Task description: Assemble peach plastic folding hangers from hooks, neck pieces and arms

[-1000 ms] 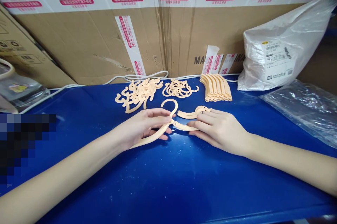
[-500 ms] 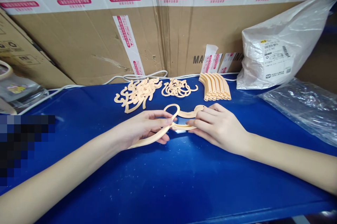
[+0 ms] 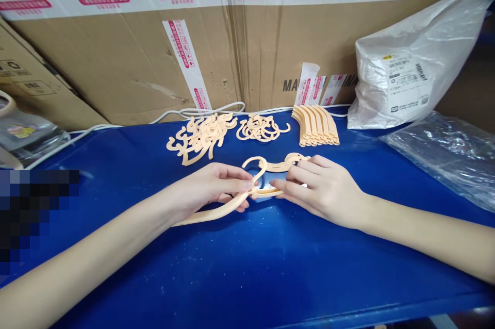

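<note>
A cream plastic clothes hanger (image 3: 220, 212) is held between both hands, its hook pointing up and its two arms spreading to either side. My left hand (image 3: 216, 187) pinches it at the joint below the hook, and one arm of it runs under that hand toward the wrist. My right hand (image 3: 319, 190) is closed on the other arm, whose far end is hidden by the fingers. Just behind my right hand lie curved cream hanger pieces (image 3: 276, 166), stacked together and partly covered by it.
At the back lie a pile of curved hanger parts (image 3: 209, 135), a heap of hooks (image 3: 261, 129) and a neat stack of hanger arms (image 3: 315, 127). A white plastic bag (image 3: 371, 92) and clear plastic wrap (image 3: 444, 153) sit right. Cardboard boxes (image 3: 135, 55) and a white cable (image 3: 162, 116) line the rear.
The hook has turned, its open end now showing on the left. The hanger's left arm has swung lower along my left wrist. Both hands stay in nearly the same place.
</note>
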A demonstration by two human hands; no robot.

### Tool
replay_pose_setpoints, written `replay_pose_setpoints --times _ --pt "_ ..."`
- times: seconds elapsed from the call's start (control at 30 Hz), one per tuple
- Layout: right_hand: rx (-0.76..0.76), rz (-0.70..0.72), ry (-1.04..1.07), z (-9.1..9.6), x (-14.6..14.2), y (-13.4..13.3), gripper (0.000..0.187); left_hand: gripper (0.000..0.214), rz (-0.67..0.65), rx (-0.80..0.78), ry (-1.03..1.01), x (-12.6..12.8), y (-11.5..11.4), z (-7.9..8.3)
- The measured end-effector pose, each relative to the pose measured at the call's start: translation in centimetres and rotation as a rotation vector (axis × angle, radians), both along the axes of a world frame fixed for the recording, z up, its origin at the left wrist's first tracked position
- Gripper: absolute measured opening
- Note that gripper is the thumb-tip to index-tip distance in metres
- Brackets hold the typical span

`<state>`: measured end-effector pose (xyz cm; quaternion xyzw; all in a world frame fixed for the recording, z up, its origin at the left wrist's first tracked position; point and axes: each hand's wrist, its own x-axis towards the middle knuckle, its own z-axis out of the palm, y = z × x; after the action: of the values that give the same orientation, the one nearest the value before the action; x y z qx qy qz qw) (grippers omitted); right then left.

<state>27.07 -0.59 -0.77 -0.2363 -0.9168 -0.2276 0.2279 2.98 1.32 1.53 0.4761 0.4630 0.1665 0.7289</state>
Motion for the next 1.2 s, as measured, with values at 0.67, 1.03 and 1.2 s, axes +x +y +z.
replay_pose_setpoints --times 0.67,1.03,1.2 --pt "-0.328 0.029 -0.046 -0.49 0.25 -0.17 0.034 0.015 -0.018 0.202 0.049 0.31 -0.42 -0.58" --pt "-0.473 -0.006 0.029 -0.23 0.19 -0.38 0.032 0.01 0.024 0.185 0.048 0.48 -0.17 -0.27" --pt "-0.425 -0.056 -0.005 -0.51 0.14 -0.31 0.042 0.01 0.014 0.196 0.032 0.3 -0.31 -0.47"
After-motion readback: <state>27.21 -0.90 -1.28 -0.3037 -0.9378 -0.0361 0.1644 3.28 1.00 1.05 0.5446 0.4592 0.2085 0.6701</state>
